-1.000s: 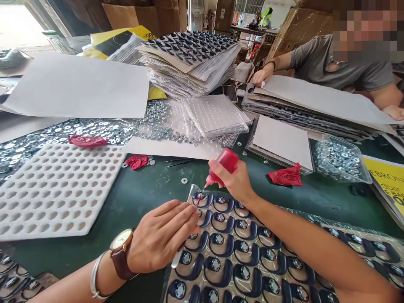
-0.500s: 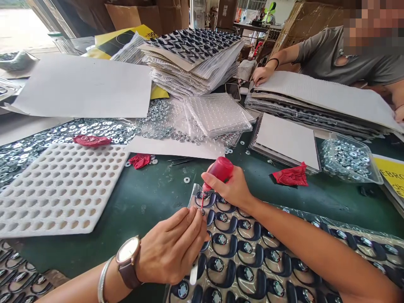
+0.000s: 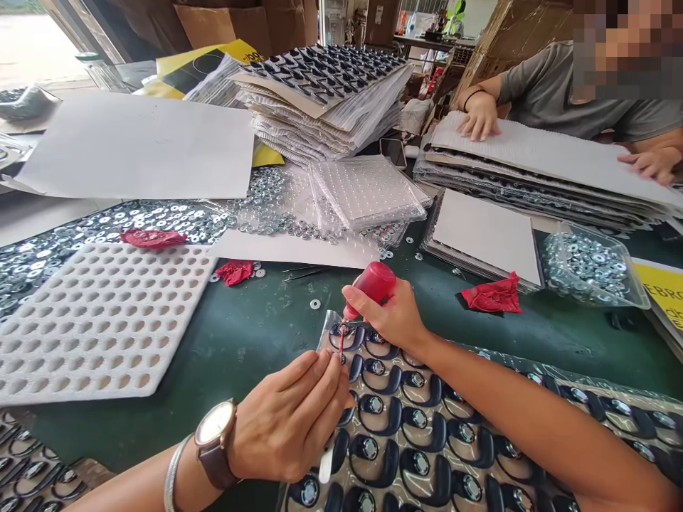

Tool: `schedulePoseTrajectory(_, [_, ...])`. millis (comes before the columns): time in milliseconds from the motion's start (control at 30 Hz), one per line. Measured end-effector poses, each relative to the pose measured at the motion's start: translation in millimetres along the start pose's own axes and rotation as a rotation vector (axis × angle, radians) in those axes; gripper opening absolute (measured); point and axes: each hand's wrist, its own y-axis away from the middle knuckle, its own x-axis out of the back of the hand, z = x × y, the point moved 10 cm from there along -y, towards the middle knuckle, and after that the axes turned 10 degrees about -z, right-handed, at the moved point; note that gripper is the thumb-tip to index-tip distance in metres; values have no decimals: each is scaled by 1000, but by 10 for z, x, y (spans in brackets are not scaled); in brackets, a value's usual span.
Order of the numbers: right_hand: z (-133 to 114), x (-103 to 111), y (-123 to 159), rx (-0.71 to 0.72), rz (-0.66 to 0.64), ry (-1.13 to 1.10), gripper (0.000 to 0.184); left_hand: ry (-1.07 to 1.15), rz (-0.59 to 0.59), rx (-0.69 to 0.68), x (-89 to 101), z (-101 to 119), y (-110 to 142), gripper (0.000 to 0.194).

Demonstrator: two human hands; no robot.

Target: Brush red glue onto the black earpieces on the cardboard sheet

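Note:
My right hand (image 3: 392, 313) is wrapped round a red squeeze bottle (image 3: 376, 282), tilted with its thin red nozzle pointing down. The nozzle's tip meets the fingertips of my left hand (image 3: 299, 412), by a small dark and shiny piece at the edge of the sheet. My left fingers are pinched together; from beneath them sticks the flat pale end of a slim tool (image 3: 326, 462), the rest hidden. Under both hands lies a clear plastic-covered sheet (image 3: 395, 427) holding rows of dark curved parts with shiny round metal centres.
To the left lies a white foam tray (image 3: 107, 320) with rows of holes. Loose metal washers (image 3: 197, 220) are spread behind it. A clear box of metal pieces (image 3: 592, 267) and a red crumpled wrapper (image 3: 491, 293) sit right. Across the table, a person's hands (image 3: 480, 117) rest on stacked sheets.
My hands and the bottle hold almost the same place. The other person's hands have moved from the stack's edges onto its top, lying flat.

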Motion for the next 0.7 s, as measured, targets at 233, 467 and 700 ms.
schedulePoseTrajectory(233, [-51,-35,-1,34,-31,15,35,24,-4,-1,-25,-4,20,21])
schedulePoseTrajectory(467, [-3,83,15,-16,46,17,40,43,-1,-5,-25,-13,23,21])
schedulePoseTrajectory(700, [33,86,20,-24,51,1,39,64,-17,10,-32,-41,36,21])
